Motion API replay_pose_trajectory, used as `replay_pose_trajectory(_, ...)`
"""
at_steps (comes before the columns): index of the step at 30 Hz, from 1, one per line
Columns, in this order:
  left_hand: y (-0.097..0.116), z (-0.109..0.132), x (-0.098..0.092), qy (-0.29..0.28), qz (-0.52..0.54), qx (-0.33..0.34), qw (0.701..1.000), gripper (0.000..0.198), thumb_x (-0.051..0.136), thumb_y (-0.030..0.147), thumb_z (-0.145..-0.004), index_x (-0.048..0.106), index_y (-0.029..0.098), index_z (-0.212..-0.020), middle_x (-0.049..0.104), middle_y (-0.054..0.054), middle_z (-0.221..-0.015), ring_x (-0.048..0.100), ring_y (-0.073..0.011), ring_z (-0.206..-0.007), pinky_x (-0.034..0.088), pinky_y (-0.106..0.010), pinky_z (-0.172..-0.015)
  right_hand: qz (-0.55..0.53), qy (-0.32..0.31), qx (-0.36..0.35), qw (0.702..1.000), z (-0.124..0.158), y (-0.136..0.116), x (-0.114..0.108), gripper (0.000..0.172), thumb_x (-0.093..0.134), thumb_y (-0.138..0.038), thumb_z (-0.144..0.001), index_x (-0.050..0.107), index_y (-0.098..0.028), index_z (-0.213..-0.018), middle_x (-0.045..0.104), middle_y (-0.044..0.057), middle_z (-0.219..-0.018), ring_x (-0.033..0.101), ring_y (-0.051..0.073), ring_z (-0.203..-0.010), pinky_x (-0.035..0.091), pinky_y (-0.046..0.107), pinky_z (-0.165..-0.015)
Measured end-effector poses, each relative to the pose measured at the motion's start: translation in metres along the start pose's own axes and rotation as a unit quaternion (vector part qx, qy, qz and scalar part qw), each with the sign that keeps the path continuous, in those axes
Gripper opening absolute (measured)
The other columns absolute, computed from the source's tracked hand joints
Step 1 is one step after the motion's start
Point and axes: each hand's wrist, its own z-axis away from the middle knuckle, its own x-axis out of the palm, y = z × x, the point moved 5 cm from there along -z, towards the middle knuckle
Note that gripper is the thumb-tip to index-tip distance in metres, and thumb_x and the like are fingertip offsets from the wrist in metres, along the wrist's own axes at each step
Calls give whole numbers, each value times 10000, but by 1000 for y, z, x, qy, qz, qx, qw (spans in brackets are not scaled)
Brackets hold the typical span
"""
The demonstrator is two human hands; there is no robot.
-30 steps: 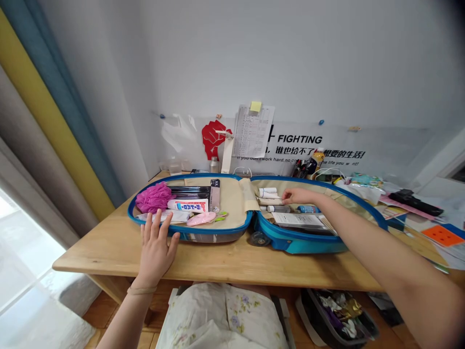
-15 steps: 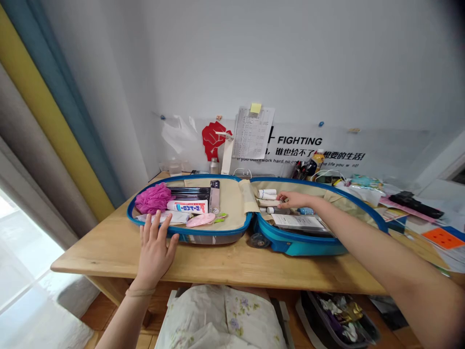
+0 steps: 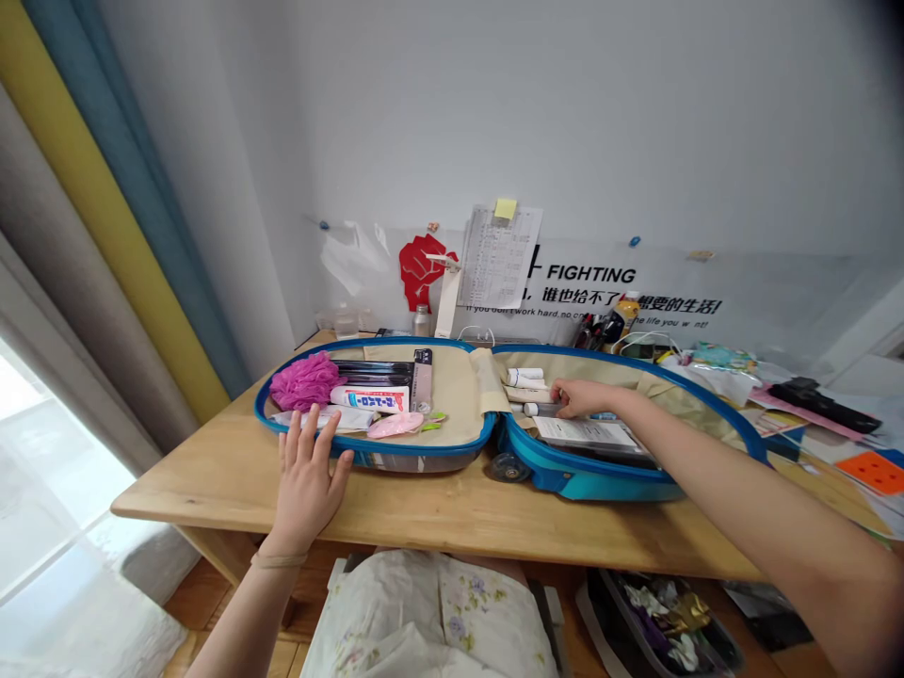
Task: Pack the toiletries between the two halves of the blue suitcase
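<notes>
Curled right hand (image 3: 583,398) touches a white tube (image 3: 538,410).

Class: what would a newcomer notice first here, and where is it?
The open blue suitcase lies across the wooden table, a pink bath puff bright in its left half. Behind it, a red fist shows on the wall. The person's right hand reaches into the other half.

**Bare arms, thin tan wrist band**

L arm (image 3: 240,621) is wearing a thin tan band (image 3: 279,559) round the wrist, looks like a hair tie. R arm (image 3: 763,499), L hand (image 3: 307,488) & R hand (image 3: 583,397) are showing bare, slim fingers. Pale floral fabric (image 3: 424,612) w/ small purple flowers is showing at lap, can't tell if worn
</notes>
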Motion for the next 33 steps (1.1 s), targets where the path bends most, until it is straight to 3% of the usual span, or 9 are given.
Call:
replay_pose_trajectory(6,0,0,-1,1,2,0,1000,521,421,357,-1006,392,209,-1505,309,-163,-1603,144,-339,-1528,167,-595,-1209,22,-12,-31,999,2,-6,-1,390,702,-399,-645,693,-212,-987,729,72,-953,669,228,-814,472,292,-669)
replay_pose_trajectory(19,2,0,-1,2,6,2,1000,520,428,348,-1003,393,213,-1504,313,-158,-1602,149,-336,-1527,173,-590,-1210,7,-2,-36,999,9,-15,-5,299,689,-314,-630,703,-203,-908,731,95,-982,665,285,-897,494,361,-764)
replay_pose_trajectory(23,0,0,0,-5,3,-5,1000,523,433,347,-1001,394,211,-1504,311,-158,-1603,148,-339,-1527,179,-592,-1208,-26,10,-36,999,20,-13,-19,307,718,-377,-626,688,-202,-876,720,90,-930,667,290,-891,503,375,-794)
replay_pose_trajectory(26,0,-1,0,-5,1,-7,1000,515,430,353,-1003,404,201,-1494,324,-169,-1593,154,-341,-1525,187,-598,-1203,-152,42,-52,986,35,-16,-41,354,670,-455,-688,656,-187,-918,709,97,-864,669,261,-844,516,372,-778)
replay_pose_trajectory(29,1,-1,-1,-4,0,-8,1000,507,424,355,-1006,407,201,-1489,334,-170,-1587,148,-339,-1526,179,-604,-1202,-273,100,-88,953,44,-41,-64,427,584,-467,-784,612,-162,-1082,716,138,-941,668,230,-865,524,362,-812)
replay_pose_trajectory(33,2,-1,-2,-4,1,-8,1000,499,424,354,-1006,416,202,-1480,339,-172,-1583,141,-335,-1529,178,-596,-1205,-286,137,-146,937,31,-121,-73,481,526,-445,-864,551,-165,-1255,700,155,-1104,672,204,-925,526,339,-858)
